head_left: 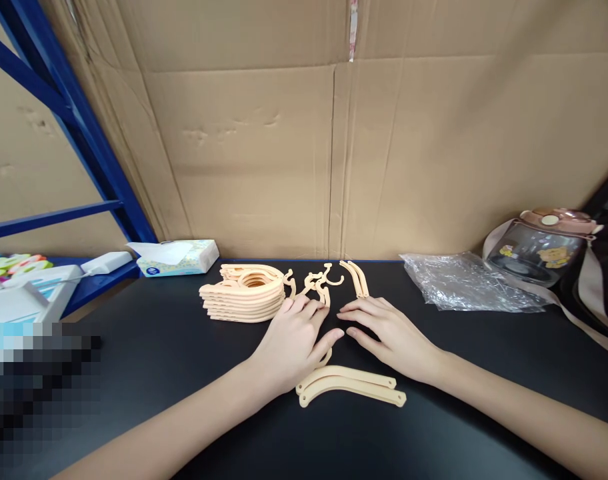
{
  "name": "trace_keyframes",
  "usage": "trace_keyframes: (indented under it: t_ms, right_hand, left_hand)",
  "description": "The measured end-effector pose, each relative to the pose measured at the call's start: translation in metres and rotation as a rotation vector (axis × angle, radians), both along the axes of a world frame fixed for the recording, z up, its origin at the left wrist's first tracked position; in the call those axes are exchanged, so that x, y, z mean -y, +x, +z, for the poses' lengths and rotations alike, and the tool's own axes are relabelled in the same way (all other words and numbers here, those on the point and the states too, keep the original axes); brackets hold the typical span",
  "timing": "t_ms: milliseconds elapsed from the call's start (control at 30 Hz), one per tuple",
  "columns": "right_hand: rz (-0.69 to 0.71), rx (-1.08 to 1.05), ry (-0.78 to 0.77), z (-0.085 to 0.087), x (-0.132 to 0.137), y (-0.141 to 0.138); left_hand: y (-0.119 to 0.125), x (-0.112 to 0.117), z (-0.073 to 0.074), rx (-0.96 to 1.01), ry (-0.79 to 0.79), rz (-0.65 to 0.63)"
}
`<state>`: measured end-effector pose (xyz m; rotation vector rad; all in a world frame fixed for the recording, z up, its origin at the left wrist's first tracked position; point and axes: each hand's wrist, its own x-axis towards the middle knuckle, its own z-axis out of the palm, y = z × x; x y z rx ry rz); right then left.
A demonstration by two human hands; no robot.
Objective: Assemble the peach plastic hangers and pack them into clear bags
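Note:
My left hand [290, 341] lies palm down with its fingers reaching over loose cream plastic hanger hooks [325, 293], the thumb held apart. Part of a curved piece shows below that thumb; the rest is hidden under the hand. My right hand [391, 337] rests on the table with fingers stretched out. Its fingers meet the near ends of two curved hanger arms [355, 280] and cover them. Nearer to me, two more hanger arms [351, 388] lie side by side, with holes at their ends. Left of my left hand is a neat stack of folded cream hangers [244, 303].
A tissue pack [181, 259] stands at the back left of the black table [149, 347]. Crumpled clear plastic wrap [469, 283] and a strapped clear bottle [539, 250] are at the right. Cardboard [244, 153] walls the back; a blue frame [91, 153] rises left.

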<state>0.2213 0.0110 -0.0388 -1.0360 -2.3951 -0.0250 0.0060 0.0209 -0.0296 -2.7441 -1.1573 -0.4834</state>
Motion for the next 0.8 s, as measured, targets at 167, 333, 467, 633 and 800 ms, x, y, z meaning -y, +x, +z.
trace_keyframes:
  t_ms: [167, 333, 467, 633, 800]
  right_hand:
    - [0.003, 0.039, -0.067, 0.0, -0.002, -0.001]
    - [0.102, 0.128, -0.096, 0.007, -0.011, -0.006]
    - [0.139, 0.188, -0.045, 0.01, -0.024, -0.013]
    - [0.134, 0.101, -0.067, 0.008, -0.026, -0.012]
    - [0.105, 0.0, -0.09, 0.006, -0.008, 0.009]
  left_hand:
    - [-0.002, -0.004, 0.006, 0.0, 0.083, -0.028]
    - [-0.005, -0.018, 0.014, -0.248, 0.289, 0.047]
    - [-0.002, -0.025, 0.015, -0.345, 0.276, 0.021]
    - [0.006, -0.035, 0.019, -0.356, 0.272, 0.048]
    - [0.016, -0.045, 0.022, -0.355, 0.246, 0.11]
